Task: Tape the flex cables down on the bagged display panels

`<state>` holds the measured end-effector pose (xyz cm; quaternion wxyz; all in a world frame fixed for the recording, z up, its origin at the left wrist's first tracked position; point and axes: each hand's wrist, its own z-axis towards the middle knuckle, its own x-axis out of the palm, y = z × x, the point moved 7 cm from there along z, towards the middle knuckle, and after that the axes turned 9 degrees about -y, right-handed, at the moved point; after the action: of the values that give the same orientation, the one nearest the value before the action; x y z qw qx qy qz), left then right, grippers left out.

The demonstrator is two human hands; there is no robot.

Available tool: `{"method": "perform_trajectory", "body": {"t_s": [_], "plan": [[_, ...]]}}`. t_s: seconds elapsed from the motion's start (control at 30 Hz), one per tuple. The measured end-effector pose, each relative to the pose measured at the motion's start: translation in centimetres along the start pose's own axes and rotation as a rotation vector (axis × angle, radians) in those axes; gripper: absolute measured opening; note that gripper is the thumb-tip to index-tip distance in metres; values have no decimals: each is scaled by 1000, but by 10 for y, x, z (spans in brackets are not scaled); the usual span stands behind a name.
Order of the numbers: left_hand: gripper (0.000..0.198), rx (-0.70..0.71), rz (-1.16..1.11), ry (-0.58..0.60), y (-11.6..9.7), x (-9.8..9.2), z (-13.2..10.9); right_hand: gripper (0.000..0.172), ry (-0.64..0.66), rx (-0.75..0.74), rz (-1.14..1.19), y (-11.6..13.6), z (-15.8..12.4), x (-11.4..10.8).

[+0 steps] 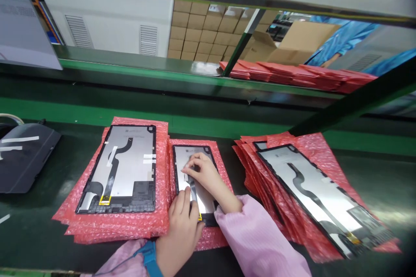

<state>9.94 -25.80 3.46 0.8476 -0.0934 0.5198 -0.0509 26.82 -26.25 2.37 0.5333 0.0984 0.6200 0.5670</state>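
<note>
A tablet screen panel (pixel 206 197) with a silver back lies on red bubble bags at the centre of the bench. My left hand (pixel 182 223) rests on it, fingers stretched out, fingertips against the dark ribbon cable (pixel 193 188). Above them, my right hand (pixel 203 173) is closed in a pinch near the cable's upper part. A small pale strip shows by those fingertips; what they grip is too small to make out. To the left, another panel (pixel 130 160) has white tape strips on its back and cable. A third panel (pixel 312 186) lies tilted at the right.
Red bubble bags (pixel 162 220) are stacked under the left panel, and more bags (pixel 260 194) under the right one. A dark grey object with white strips (pixel 27 160) sits far left. Behind stand a green post (pixel 243 43), red bags (pixel 292 73), cartons (pixel 201 30) and a person's blue sleeve (pixel 344 39).
</note>
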Motion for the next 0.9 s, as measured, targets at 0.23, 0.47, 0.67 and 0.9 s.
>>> {"method": "perform_trajectory", "body": {"t_s": [0.23, 0.47, 0.67, 0.9], "plan": [[38, 23, 99, -146, 1, -10, -2, 21, 2, 40, 86, -1, 3, -2], [34, 82, 168, -215, -6, -23, 0, 39, 68, 141, 191, 4, 13, -6], [40, 68, 222, -184, -8, -20, -2, 40, 13, 170, 173, 16, 24, -25], [39, 42, 201, -199, -7, -17, 5, 38, 204, 292, 362, 28, 2, -25]]}}
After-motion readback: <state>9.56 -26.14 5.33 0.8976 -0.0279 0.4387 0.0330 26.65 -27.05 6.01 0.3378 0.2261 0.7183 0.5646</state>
